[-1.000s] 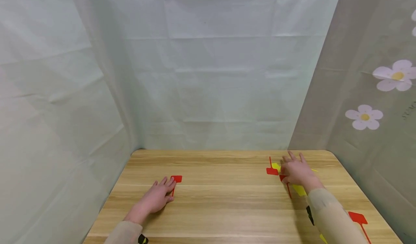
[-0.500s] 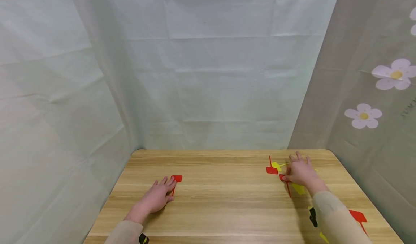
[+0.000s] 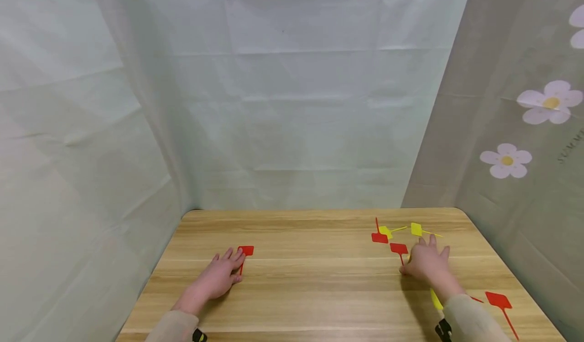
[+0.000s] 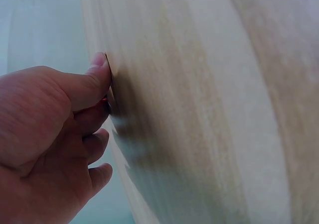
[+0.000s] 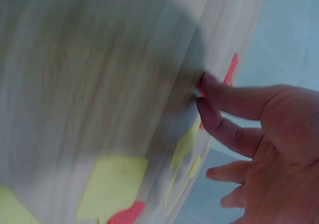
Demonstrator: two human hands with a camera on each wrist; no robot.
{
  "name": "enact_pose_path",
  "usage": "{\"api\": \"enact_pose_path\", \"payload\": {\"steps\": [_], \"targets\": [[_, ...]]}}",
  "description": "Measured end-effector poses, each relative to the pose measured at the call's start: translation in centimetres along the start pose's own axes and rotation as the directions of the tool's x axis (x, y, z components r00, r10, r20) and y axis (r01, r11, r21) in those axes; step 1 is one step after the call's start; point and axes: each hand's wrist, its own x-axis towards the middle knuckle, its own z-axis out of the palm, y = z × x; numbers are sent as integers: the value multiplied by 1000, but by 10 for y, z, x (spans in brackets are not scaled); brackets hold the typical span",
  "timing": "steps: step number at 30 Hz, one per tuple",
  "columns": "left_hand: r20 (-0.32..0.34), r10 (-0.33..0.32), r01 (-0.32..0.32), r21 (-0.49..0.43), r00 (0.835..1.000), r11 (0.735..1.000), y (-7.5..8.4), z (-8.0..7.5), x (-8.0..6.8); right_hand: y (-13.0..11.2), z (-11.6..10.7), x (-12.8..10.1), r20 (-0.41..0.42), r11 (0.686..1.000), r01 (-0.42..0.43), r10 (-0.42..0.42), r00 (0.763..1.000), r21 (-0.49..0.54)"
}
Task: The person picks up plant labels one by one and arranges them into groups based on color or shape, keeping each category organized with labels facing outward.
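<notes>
In the head view my left hand (image 3: 220, 273) rests at a red tag (image 3: 247, 250) with a thin tail, lying on the wooden table; its fingertips touch the tag's edge. The left wrist view shows the thumb low at the table surface, with a bit of red beside the index finger. At the right, my right hand (image 3: 428, 262) is at the tail of another red tag (image 3: 399, 248). Its thumb and index finger pinch close together there, red showing between the fingertips (image 5: 213, 115) in the right wrist view. The hand covers the tail's end.
Close by lie a red tag (image 3: 379, 238) and two yellow tags, one yellow tag (image 3: 416, 229) farther back. Nearer the front right are a yellow tag (image 3: 436, 299), partly hidden by the sleeve, and a red tag (image 3: 499, 300). Cloth walls (image 3: 292, 129) stand behind the table.
My right hand has moved from the red tag's flat end toward its tail, nearer to me, uncovering the yellow tag behind. The left hand has stayed in place.
</notes>
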Motion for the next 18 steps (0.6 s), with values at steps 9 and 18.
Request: {"api": "enact_pose_path", "payload": {"steps": [9, 18], "targets": [[10, -3, 3, -8, 1000, 1000, 0, -1, 0, -9, 3, -8, 69, 996, -89, 91, 993, -18], [8, -3, 3, 1, 1000, 1000, 0, -1, 1, -13, 14, -12, 8, 992, -47, 48, 999, -118]]}}
